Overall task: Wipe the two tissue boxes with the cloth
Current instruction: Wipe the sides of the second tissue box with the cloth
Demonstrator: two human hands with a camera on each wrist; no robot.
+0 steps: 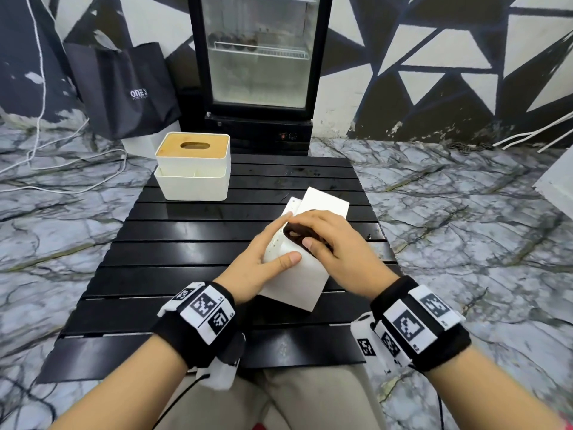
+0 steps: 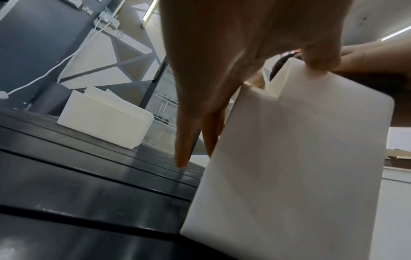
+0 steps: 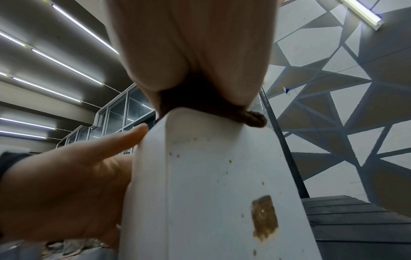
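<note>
A white tissue box [image 1: 297, 283] [image 2: 300, 167] [image 3: 211, 193] is propped at a tilt on the black slatted table [image 1: 186, 243], near its front right. My left hand [image 1: 263, 259] [image 2: 222, 70] [image 3: 66, 176] clamps it, with straight fingers along its left side and the thumb on its upper face. My right hand [image 1: 325, 237] [image 3: 189, 52] grips a dark brown cloth [image 1: 293, 234] [image 3: 255, 119] and presses it against the box's upper end. Brown specks and a patch mark one face of this box. A second white tissue box with a wooden lid [image 1: 193, 166] [image 2: 104, 119] stands at the far left of the table.
A glass-door fridge [image 1: 257, 57] stands right behind the table. A black bag [image 1: 124, 88] leans on the wall to its left. White cables [image 1: 62, 162] run over the marble floor. A pale slab [image 1: 555, 184] juts in at the right edge.
</note>
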